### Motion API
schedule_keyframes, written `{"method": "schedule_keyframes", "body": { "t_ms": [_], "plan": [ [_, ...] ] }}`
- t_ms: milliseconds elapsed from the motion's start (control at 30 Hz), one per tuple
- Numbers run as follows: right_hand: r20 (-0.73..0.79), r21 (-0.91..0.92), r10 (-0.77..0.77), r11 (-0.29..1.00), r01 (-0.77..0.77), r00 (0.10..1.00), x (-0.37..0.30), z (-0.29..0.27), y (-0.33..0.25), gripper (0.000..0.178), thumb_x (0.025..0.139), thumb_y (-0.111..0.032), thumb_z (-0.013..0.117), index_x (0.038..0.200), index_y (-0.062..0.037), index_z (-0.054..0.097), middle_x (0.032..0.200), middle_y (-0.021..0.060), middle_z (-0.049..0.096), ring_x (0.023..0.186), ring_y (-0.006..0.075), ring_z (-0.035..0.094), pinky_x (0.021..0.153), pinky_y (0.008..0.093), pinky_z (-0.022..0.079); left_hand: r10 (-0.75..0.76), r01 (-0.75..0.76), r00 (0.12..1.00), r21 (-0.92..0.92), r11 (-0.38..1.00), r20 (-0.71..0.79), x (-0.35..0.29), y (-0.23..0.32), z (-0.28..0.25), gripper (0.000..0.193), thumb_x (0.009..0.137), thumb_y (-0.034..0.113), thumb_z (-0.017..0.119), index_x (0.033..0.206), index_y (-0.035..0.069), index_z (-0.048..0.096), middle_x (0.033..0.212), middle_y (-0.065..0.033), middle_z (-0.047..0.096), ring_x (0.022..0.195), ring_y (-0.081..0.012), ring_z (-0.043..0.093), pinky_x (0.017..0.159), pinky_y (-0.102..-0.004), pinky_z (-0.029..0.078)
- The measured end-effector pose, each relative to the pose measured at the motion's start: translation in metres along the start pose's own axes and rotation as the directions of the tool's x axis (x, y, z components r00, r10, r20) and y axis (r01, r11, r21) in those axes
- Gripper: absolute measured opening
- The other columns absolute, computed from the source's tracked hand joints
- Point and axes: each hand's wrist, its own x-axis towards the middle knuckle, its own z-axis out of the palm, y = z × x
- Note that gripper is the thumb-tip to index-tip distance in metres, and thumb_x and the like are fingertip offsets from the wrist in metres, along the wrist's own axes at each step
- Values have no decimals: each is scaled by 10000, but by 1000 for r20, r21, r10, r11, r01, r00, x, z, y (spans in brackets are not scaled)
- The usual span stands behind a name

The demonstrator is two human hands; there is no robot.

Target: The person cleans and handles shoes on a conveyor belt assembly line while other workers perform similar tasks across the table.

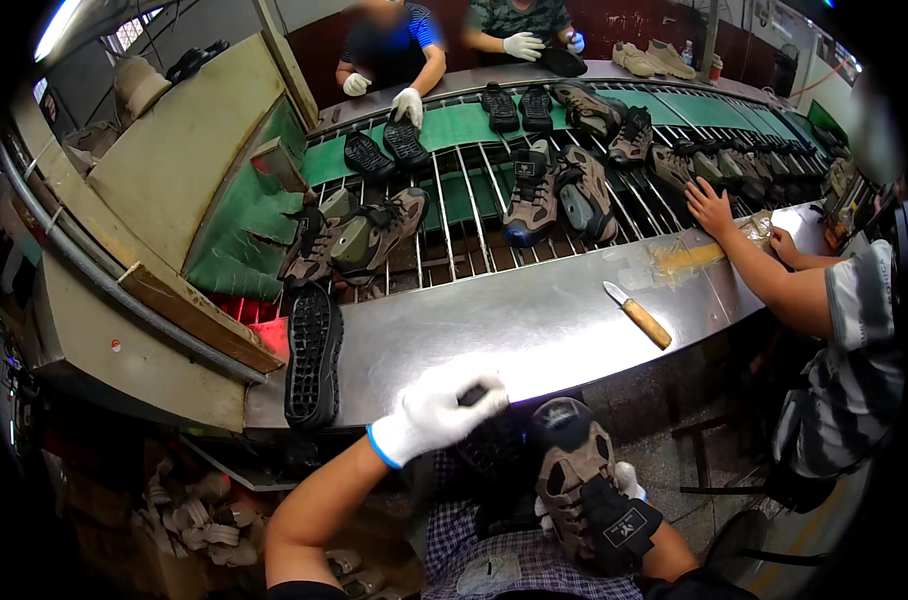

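My left hand (439,415), in a white glove with a blue cuff, is closed above the table's front edge; a dark bit shows between its fingers, too small to name. Just below it, a dark treaded shoe sole (494,445) lies in shadow over my lap. My right hand (629,480), also gloved and mostly hidden, grips a brown and black shoe (574,470), toe up, its black tongue towards me. On the metal table (454,350), a black sole (314,355) lies tread up at the left, and a knife with a wooden handle (646,324) at the right.
Beyond the table runs a roller rack (454,240) with several shoes and soles. Two gloved co-workers stand across it, one touching a sole (406,143). At right, a co-worker's bare hand (711,208) reaches onto the rack. A green and cream machine housing (189,150) bounds the left.
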Motion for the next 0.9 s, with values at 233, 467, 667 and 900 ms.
{"method": "schedule_keyframes", "body": {
  "t_ms": [233,467,667,900],
  "plan": [
    [-11,-235,57,970,-58,998,10,-20,-19,1130,834,-638,817,1609,54,374,1536,338,517,1399,471,550,1201,564,456,-98,258,948,-548,795,304,56,-21,21,248,1037,199,651,1026,-29,749,1064,-118,750,1084,-250,687,1038,-406,523],
    [-146,-9,-3,1000,1,989,-4,-29,5,987,926,-546,752,1611,61,380,1532,346,526,1343,478,610,1090,576,562,-40,299,938,-745,597,345,43,-64,76,448,1012,401,605,868,-6,725,1033,-162,738,1150,-345,649,1106,-469,463],
    [-183,-204,-91,978,53,979,-13,-21,-4,1011,922,-632,718,1599,51,407,1507,321,561,1305,463,639,1102,547,557,-14,375,896,-741,557,443,65,-67,82,353,930,337,683,860,-5,728,1061,-168,741,1181,-344,648,1105,-467,458],
    [-301,-233,-133,971,62,944,-9,-2,-8,1034,897,-681,723,1567,53,440,1450,308,594,1260,454,662,1067,549,581,15,389,856,-662,641,517,87,-42,82,334,965,325,721,872,5,740,1094,-143,738,1170,-287,648,1082,-437,485]
  ]
}}
